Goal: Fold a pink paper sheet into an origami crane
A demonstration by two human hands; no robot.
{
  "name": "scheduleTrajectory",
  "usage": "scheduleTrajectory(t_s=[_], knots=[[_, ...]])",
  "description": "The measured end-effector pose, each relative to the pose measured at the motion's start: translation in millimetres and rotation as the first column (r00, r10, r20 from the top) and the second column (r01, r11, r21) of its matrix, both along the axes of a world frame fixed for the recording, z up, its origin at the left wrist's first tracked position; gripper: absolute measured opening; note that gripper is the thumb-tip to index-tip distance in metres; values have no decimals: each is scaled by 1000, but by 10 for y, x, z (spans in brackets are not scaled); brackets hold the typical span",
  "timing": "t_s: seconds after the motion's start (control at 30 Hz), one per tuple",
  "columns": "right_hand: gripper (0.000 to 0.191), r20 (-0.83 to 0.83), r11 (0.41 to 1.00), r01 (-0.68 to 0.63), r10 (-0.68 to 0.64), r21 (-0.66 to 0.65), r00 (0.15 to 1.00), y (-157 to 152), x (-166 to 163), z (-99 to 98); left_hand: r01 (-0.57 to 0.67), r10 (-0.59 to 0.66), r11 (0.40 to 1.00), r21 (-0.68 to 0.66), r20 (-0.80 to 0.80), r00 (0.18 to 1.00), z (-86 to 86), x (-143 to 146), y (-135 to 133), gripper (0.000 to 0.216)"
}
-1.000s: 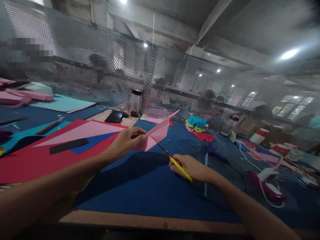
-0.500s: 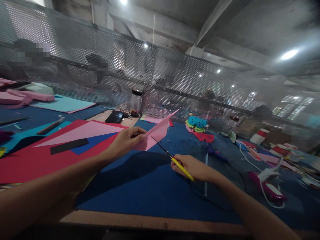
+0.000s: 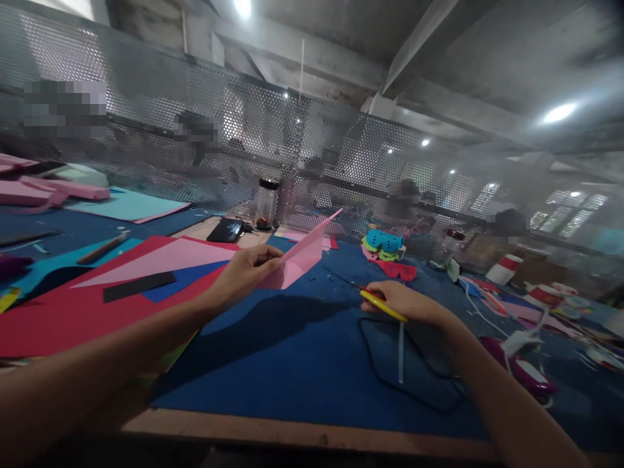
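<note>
My left hand is closed in a pinch on a folded pink paper sheet and holds it tilted up above the blue sheet that covers the table. To the right, my right hand grips yellow-handled scissors. The thin dark blades point left toward the pink paper and stand apart from it. The scissors are low, close over the blue sheet.
Red, pink and blue sheets lie stacked at left with a black strip. A jar and a phone stand by the perforated metal screen. Coloured cut-outs, a black cord and a pink tool crowd the right side.
My right hand has pulled the scissors away from the pink paper, to the right and farther back. My left hand keeps the paper in about the same place.
</note>
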State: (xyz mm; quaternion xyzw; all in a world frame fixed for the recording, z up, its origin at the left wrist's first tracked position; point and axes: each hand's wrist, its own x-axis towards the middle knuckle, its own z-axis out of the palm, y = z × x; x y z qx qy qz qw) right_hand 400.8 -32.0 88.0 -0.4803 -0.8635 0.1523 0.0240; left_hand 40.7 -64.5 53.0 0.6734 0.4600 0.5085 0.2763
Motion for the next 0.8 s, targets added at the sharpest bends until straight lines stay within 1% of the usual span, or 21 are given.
scheduleTrajectory(t_s=[0.07,0.1,0.2,0.33,0.47,0.57,0.67,0.73,0.8], knots=[[47,69,989,109,-116,98,991,165,8,-9,4,-4,1000,-7,-10,1000,0,11,-13,30],[48,108,980,139,-155,140,982,253,-6,-19,11,-11,1000,-12,-13,1000,1,18,-21,30],[49,193,961,168,-211,220,958,513,-86,-63,30,-31,999,-36,-25,999,12,47,-48,31],[40,221,962,173,-219,210,950,799,-195,-112,39,-43,996,-79,-55,998,33,80,-72,34],[33,232,973,151,-190,174,954,1015,-230,-111,97,-105,991,-94,-82,991,-8,78,-57,31],[30,220,978,143,-174,151,960,1107,-220,-100,140,-152,985,-104,-121,981,-80,64,-32,26],[26,182,980,145,-168,133,969,1118,-188,-91,184,-203,974,-135,-145,968,-132,66,-27,25],[24,129,975,157,-179,159,975,1085,-137,-69,198,-222,968,-152,-160,962,-144,77,-39,25],[23,49,953,194,-211,234,976,1017,-58,-27,194,-221,967,-168,-165,961,-145,90,-55,26]])
